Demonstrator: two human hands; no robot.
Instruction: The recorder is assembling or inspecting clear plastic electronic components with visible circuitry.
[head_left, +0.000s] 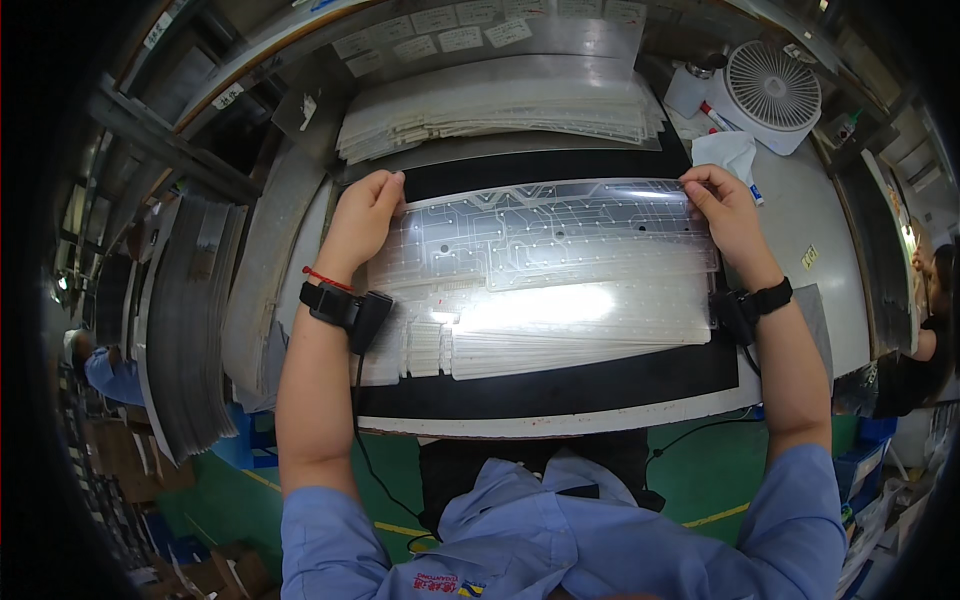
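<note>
Between my two hands is a clear plastic sheet with printed circuit lines [540,225]. My left hand [366,218] pinches its far left corner, thumb and fingers together. At the far right corner my right hand [732,212] grips it the same way. The sheet lies over, or just above, a fanned stack of similar clear sheets [580,345], whose layered edges show on the near side. Bright glare hides part of the stack's surface. Under it is a black mat [560,398]. Each wrist wears a black strap with a small box, and cables hang down.
Behind the mat lies another stack of clear sheets [500,105]. To the right stand a white fan [772,90], a bottle [688,90], a red marker [715,116] and a white cloth [727,155]. Tall sheet stacks [190,320] flank the left. Other people are at both sides.
</note>
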